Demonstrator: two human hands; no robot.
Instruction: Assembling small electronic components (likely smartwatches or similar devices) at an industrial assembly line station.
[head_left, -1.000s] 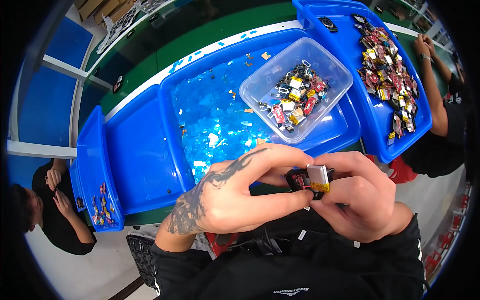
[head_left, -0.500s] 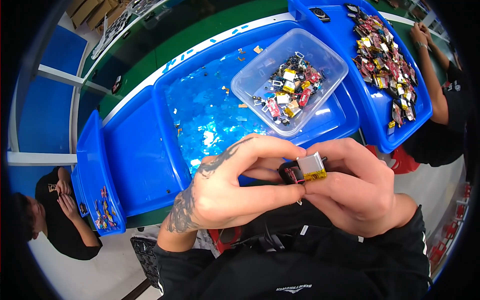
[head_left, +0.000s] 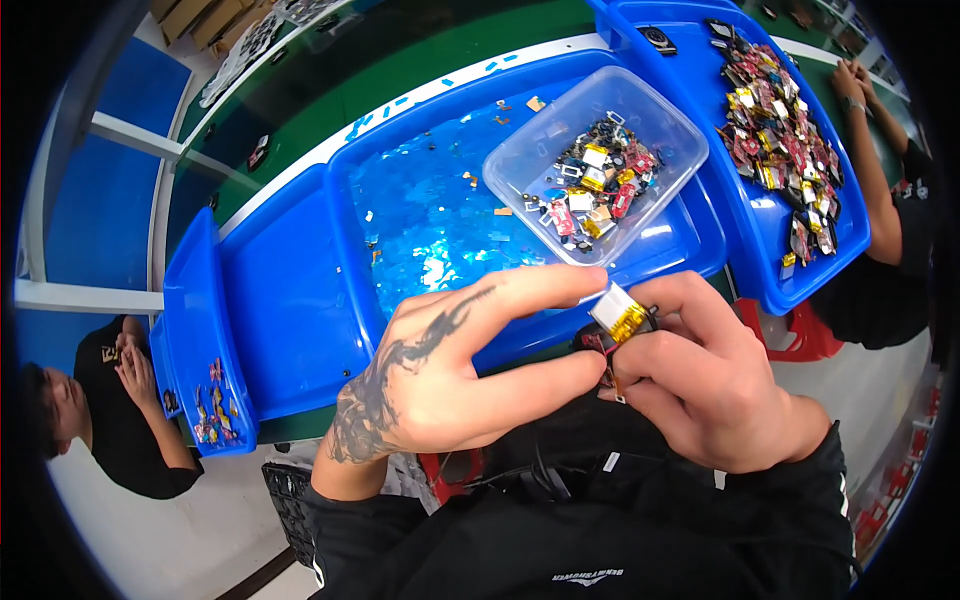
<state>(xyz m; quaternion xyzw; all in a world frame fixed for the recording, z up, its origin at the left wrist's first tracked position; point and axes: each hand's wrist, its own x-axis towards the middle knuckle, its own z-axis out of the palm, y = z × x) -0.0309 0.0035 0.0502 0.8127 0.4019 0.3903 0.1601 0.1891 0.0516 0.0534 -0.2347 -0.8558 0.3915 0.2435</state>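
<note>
Head view: right hand (head_left: 705,400) has grip clamped on battery (head_left: 616,311); left hand (head_left: 445,365) just beside it, grip cannot be told.

one held cell (head_left: 619,311), one clear box (head_left: 540,130), two co-workers (head_left: 125,420) (head_left: 880,215)

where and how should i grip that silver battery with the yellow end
Likely best: pinch the silver battery across its flat faces at the silver end, from the side of the left hand. That end points up-left, exposed, while the yellow end lies nearer the right hand.
</note>
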